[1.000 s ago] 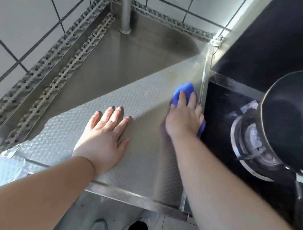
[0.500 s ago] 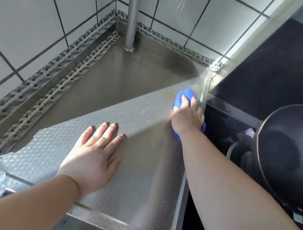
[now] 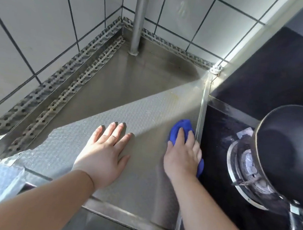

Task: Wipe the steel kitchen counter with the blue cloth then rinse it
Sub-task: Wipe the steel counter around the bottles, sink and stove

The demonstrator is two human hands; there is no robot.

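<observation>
Two bare hands rest on the steel counter (image 3: 142, 177), which fills the centre of the frame. Left hand (image 3: 104, 154), just left of centre, lies palm down with the fingers spread and flat on the dimpled surface; it holds nothing. Right hand (image 3: 182, 156), right of centre, is pressed down on the blue cloth (image 3: 181, 127), fingers close together and curved over the bunched fabric. Cloth sits on the counter against its right edge, just beside the raised steel lip that separates the counter from the black stove top (image 3: 223, 131). Blue fabric shows beyond the fingertips towards the top of the frame and again below the outer side of the palm.

Sunlight covers the lower part of the counter; the upper part, towards the corner, lies in shadow. Perforated metal strips run along the foot of the white tiled wall (image 3: 36, 24) at upper left. An upright metal pipe (image 3: 139, 19) stands in the back corner at top centre, its base touching the counter. At the right edge of the frame a dark pan (image 3: 287, 152) sits over a gas burner (image 3: 248, 162) on the stove top, well apart from the cloth.
</observation>
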